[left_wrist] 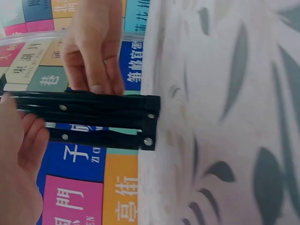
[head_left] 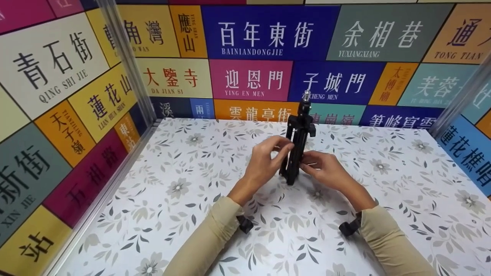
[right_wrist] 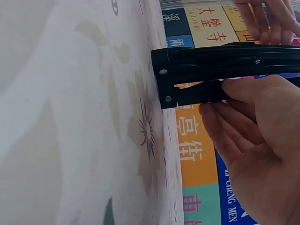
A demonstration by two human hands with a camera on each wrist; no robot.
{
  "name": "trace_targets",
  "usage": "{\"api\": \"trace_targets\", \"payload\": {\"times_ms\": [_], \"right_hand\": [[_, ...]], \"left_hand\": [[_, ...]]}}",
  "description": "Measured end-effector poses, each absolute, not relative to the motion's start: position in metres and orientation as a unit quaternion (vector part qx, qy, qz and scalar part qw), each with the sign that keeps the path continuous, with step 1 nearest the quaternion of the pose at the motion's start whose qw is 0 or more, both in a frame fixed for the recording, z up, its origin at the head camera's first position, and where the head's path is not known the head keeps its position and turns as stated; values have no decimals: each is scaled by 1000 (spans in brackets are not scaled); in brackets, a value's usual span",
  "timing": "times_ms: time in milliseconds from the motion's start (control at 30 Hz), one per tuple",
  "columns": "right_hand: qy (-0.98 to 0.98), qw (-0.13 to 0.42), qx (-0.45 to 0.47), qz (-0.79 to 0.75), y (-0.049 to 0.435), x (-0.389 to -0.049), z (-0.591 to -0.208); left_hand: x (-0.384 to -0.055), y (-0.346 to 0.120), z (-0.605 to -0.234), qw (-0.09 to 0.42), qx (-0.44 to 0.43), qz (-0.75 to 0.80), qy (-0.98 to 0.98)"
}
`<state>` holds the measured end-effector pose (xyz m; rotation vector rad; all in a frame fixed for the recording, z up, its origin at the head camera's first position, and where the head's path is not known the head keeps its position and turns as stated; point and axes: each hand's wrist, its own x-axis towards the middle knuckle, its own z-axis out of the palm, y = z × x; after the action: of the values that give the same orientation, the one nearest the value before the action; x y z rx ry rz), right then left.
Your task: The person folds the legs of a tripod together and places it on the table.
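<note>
A folded black tripod (head_left: pixel 296 153), with a silver screw on top and a knob on its side, stands upright between the two hands in the head view. My left hand (head_left: pixel 264 155) pinches it from the left, around mid-height. From the right, my right hand (head_left: pixel 326 166) pinches one of its legs between thumb and fingers, a bit lower down. The right wrist view shows that thumb (right_wrist: pixel 243 89) on the leg close to its foot end. In the left wrist view the tripod's legs (left_wrist: pixel 93 105) lie folded side by side, with silver rivets; its top is out of frame.
The table (head_left: pixel 153 214) has a white cover with grey flowers and leaves. Panels with coloured street-name signs (head_left: pixel 268 32) stand behind it and along the left and right sides. A black wrist mount (head_left: pixel 245 224) hangs under the left sleeve, and another (head_left: pixel 349 228) under the right.
</note>
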<state>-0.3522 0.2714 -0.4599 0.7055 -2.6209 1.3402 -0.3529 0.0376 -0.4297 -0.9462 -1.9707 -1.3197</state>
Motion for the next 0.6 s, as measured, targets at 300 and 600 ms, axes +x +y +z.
{"api": "trace_targets", "payload": {"times_ms": [300, 600], "right_hand": [[-886, -13, 239, 398, 265, -352, -472], [-889, 4, 242, 389, 264, -351, -475]], "left_hand": [[-349, 43, -407, 379, -313, -504, -710], [-359, 53, -360, 394, -338, -498, -694]]}}
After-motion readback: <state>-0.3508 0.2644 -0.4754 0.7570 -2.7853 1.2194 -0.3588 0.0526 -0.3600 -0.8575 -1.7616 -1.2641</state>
